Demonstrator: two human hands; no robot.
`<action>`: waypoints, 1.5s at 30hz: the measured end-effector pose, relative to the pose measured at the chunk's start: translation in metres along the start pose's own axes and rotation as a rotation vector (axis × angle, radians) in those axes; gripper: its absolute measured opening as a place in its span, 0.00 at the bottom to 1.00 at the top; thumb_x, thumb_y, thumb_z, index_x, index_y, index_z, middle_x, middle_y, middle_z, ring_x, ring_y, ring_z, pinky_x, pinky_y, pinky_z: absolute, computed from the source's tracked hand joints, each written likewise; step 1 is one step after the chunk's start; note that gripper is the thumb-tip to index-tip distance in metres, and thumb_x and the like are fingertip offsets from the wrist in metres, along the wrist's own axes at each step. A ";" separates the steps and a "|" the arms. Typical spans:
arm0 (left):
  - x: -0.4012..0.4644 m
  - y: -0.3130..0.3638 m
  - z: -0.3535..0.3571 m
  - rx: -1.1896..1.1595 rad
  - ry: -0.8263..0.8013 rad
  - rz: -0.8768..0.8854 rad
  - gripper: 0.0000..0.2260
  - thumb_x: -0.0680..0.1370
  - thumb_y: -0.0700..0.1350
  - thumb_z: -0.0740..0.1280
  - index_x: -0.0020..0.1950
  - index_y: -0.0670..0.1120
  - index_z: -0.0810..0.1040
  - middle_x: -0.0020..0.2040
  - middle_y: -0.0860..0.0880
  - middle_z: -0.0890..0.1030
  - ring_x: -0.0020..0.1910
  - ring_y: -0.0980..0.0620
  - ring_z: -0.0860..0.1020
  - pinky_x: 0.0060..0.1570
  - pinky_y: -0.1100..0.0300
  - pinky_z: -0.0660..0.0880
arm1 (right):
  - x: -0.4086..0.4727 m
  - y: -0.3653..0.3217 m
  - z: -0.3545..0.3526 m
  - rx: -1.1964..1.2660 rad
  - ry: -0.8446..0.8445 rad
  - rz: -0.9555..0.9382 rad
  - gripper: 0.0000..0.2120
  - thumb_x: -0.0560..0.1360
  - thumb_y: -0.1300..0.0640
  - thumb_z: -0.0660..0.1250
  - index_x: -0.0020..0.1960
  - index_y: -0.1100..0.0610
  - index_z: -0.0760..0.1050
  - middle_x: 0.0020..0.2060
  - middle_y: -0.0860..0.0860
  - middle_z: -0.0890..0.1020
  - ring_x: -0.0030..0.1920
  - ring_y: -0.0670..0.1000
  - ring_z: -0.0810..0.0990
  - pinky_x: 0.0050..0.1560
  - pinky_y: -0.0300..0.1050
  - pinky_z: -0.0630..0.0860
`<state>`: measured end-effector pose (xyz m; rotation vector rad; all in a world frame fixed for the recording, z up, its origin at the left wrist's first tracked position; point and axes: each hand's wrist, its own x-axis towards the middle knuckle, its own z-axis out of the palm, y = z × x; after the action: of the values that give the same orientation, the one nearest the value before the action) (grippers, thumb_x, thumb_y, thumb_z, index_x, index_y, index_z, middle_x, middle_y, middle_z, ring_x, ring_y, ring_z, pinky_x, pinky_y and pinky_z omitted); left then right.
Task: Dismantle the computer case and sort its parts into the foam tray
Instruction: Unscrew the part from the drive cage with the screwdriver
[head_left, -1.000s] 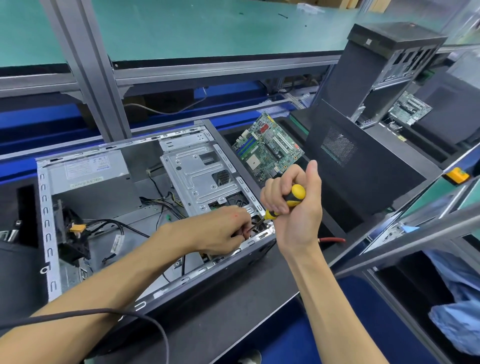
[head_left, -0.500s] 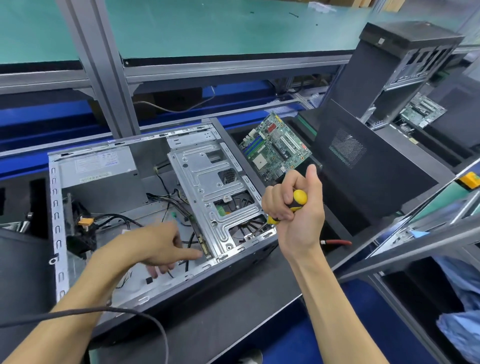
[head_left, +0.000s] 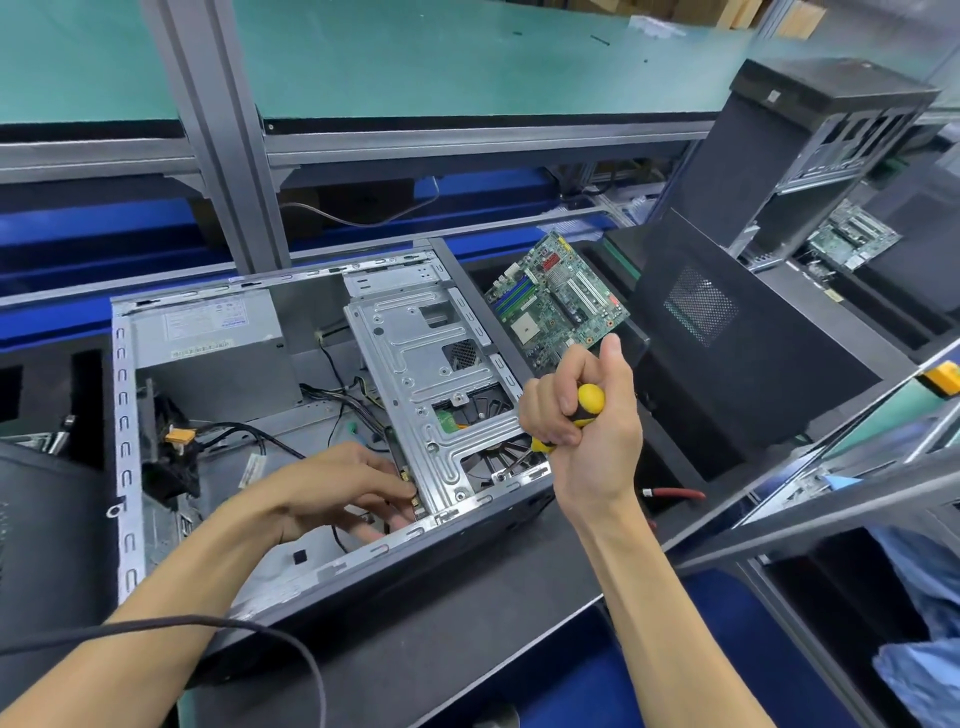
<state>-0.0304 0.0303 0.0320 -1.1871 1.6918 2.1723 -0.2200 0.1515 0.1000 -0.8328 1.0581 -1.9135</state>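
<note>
While the computer case (head_left: 291, 415) lies on its side with its open face up on the dark work surface (head_left: 467, 613), the head view shows both bare hands over its near right corner. The right hand (head_left: 587, 431) is closed in a fist round the yellow and black handle of a screwdriver (head_left: 584, 405), thumb raised, with the shaft angling down to the fan (head_left: 493, 457) at the corner of the case. The left hand (head_left: 337, 488) reaches inside the case, its fingers curled against the near left edge of the silver drive bracket (head_left: 431, 384) among black cables (head_left: 249, 431); whether they pinch anything I cannot tell. A grey power supply (head_left: 213, 338) sits in the far left corner. Just beyond the case a green circuit board (head_left: 556, 296) stands tilted in the black foam tray (head_left: 649, 332) (beside a black side panel (head_left: 727, 338) leaning there).
</note>
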 end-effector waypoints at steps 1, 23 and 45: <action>0.000 -0.001 0.000 0.000 -0.001 -0.003 0.05 0.77 0.42 0.72 0.45 0.40 0.84 0.46 0.40 0.85 0.42 0.51 0.83 0.28 0.63 0.76 | -0.001 0.000 0.000 -0.001 -0.001 0.003 0.27 0.84 0.46 0.49 0.29 0.55 0.64 0.19 0.47 0.60 0.22 0.48 0.55 0.28 0.44 0.54; 0.005 -0.008 -0.005 0.044 -0.032 0.045 0.08 0.78 0.44 0.72 0.49 0.39 0.83 0.48 0.41 0.86 0.42 0.52 0.82 0.30 0.63 0.77 | -0.006 0.001 -0.005 -0.336 0.121 0.010 0.18 0.78 0.38 0.61 0.37 0.48 0.79 0.35 0.49 0.79 0.37 0.51 0.75 0.42 0.49 0.70; 0.004 -0.009 -0.005 0.019 -0.027 0.053 0.10 0.78 0.44 0.72 0.52 0.37 0.82 0.49 0.41 0.86 0.42 0.52 0.82 0.28 0.63 0.76 | -0.002 0.009 0.002 -0.281 0.172 -0.050 0.15 0.81 0.46 0.58 0.41 0.49 0.78 0.35 0.51 0.76 0.37 0.51 0.71 0.38 0.46 0.66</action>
<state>-0.0256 0.0275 0.0223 -1.1152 1.7478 2.1877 -0.2149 0.1498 0.0927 -0.8658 1.4481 -1.9308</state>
